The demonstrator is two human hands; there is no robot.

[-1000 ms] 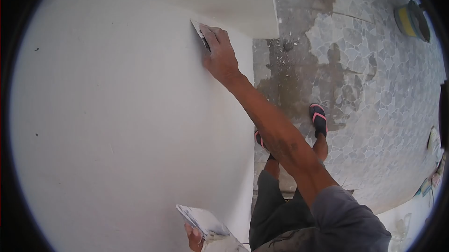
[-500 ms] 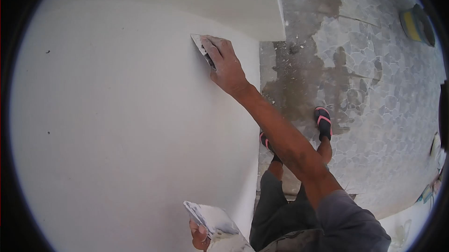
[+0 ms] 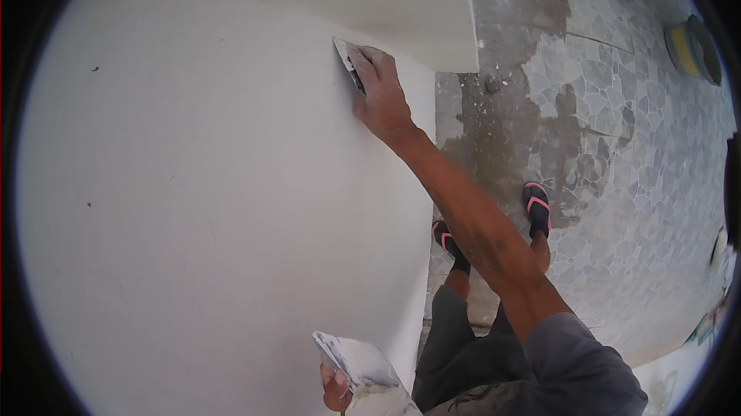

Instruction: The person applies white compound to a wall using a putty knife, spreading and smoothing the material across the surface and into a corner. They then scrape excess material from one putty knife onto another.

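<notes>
My right hand [image 3: 384, 96] reaches out along the white wall [image 3: 216, 184], its fingers closed round a putty knife [image 3: 349, 63]. The thin, white-smeared blade lies at the wall surface, just short of the inner corner with the adjoining wall. Low in the picture, my left hand [image 3: 333, 387] grips a flat plate [image 3: 359, 360] smeared with white putty. Its broad face is tilted, and part of the left hand is hidden behind it.
The adjoining wall [image 3: 386, 7] ends in an edge above the floor. Grey stone-pattern paving [image 3: 617, 184] carries dark wet patches and white crumbs. A yellow-and-grey bucket [image 3: 692, 51] stands at the far right. My feet wear pink-strapped sandals [image 3: 538, 201] beside the wall.
My right hand and the putty knife have shifted slightly up and right, closer to the corner. The whole view has also drifted a little; the left hand still holds the plate.
</notes>
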